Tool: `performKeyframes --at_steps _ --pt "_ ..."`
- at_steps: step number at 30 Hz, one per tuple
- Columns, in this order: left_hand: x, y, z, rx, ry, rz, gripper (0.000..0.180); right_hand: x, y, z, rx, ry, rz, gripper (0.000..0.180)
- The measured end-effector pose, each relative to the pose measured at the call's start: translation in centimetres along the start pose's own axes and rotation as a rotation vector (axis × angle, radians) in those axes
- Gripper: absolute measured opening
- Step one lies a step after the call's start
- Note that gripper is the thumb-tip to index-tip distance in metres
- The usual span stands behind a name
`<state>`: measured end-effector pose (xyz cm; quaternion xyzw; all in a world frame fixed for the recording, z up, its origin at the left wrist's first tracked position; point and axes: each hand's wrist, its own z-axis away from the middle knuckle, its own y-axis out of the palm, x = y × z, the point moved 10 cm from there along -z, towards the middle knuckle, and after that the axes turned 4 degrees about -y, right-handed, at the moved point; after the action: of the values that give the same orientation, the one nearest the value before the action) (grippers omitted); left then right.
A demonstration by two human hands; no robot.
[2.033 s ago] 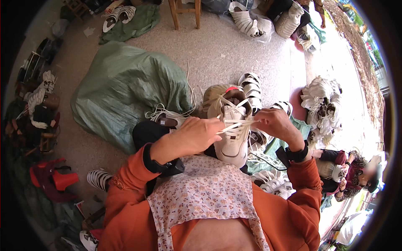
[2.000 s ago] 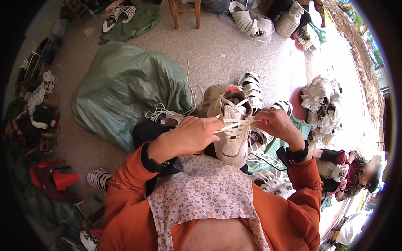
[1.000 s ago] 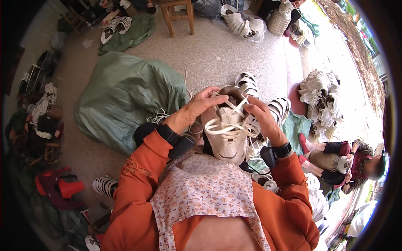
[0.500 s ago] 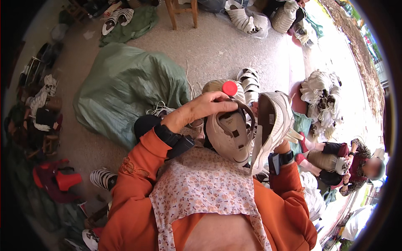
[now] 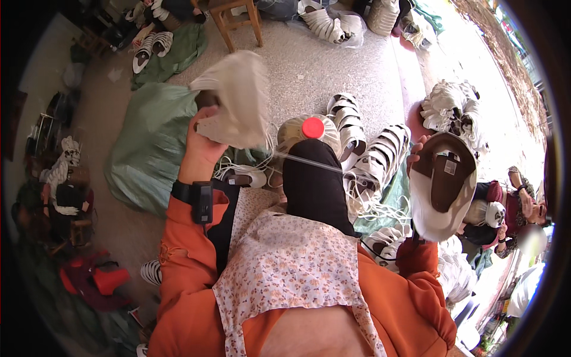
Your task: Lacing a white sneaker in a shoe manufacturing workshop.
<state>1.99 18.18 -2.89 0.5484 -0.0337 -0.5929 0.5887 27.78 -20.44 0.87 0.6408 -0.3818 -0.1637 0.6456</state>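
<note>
In my left hand [image 5: 205,146] is a white shoe [image 5: 247,98], raised in front of the green sack and blurred by motion. My right hand [image 5: 417,156], mostly hidden, grips another white shoe [image 5: 420,202] with a brown insole facing up. A pale lace [image 5: 315,162] stretches from beside the left shoe across my dark-trousered knee toward the right; I cannot tell what its far end is fixed to. Rows of nested white shoes [image 5: 383,157] stand between the two hands, loose laces at their near end.
A red-capped plastic container [image 5: 285,132] stands just beyond my knee. The large green sack [image 5: 140,149] lies at left. More shoes [image 5: 455,110] are heaped at right, near a seated person [image 5: 496,220]. A wooden stool [image 5: 235,24] is at the back; a red object [image 5: 107,279] lies lower left.
The two shoes, held together over my lap before, are now far apart. My left hand has gone up and left with one, my right hand outward with the other. A taut lace shows between them.
</note>
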Motion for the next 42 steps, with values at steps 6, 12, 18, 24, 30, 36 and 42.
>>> performKeyframes --at_steps 6,12,18,24,30,36,42 --pt "3.9 1.7 0.2 0.283 -0.245 0.360 0.038 -0.2 -1.4 1.4 -0.175 -0.017 0.021 0.061" --pt "4.8 3.3 0.3 0.427 -0.309 0.491 0.044 -1.8 -6.9 -0.6 -0.123 0.076 -0.066 0.056" --pt "5.7 5.8 1.7 0.652 -0.366 -0.014 0.050 -3.1 -12.8 1.1 -0.381 0.080 0.130 0.058" --pt "8.6 7.7 2.9 0.563 -0.267 -0.467 0.045 -4.3 -10.9 2.3 -0.448 0.114 -0.014 0.059" --pt "13.2 10.8 0.2 0.616 -0.412 -0.914 0.033 -5.3 -13.2 3.2 -0.470 0.211 -0.047 0.052" --pt "13.9 11.4 -1.8 0.519 -0.372 -1.222 0.033 -6.1 -17.1 4.6 -0.521 0.161 -0.274 0.043" --pt "15.1 11.3 -3.7 0.493 -0.381 -1.408 0.039 -6.7 -25.7 7.7 -0.696 0.283 0.122 0.053"
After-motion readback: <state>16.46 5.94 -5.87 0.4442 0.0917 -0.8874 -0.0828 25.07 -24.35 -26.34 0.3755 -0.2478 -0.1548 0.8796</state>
